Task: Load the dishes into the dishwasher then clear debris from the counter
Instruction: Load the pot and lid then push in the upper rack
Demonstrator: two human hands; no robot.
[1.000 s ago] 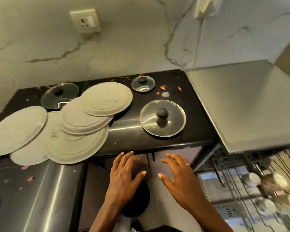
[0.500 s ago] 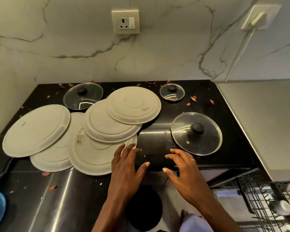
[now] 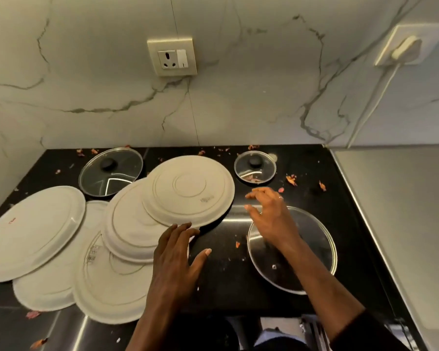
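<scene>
Cream plates (image 3: 33, 229) fanned over black counter (image 3: 223, 287) left-centre of frame w/ glass lids (image 3: 110, 173) round them, none loaded yet; left hand (image 3: 174, 259) spread, empty, fingertips at top plate (image 3: 188, 190) near rim (touching? can't tell), right hand (image 3: 271, 216) loose, empty, over big lid (image 3: 317, 262); next: pinch rim, lift clear.

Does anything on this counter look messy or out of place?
Yes. Reddish debris flakes are scattered over the black counter, thickest near the small glass lid at the back right. The white plates lie upside down in a loose, overlapping sprawl on the left rather than a neat stack. Nothing looks broken.
</scene>
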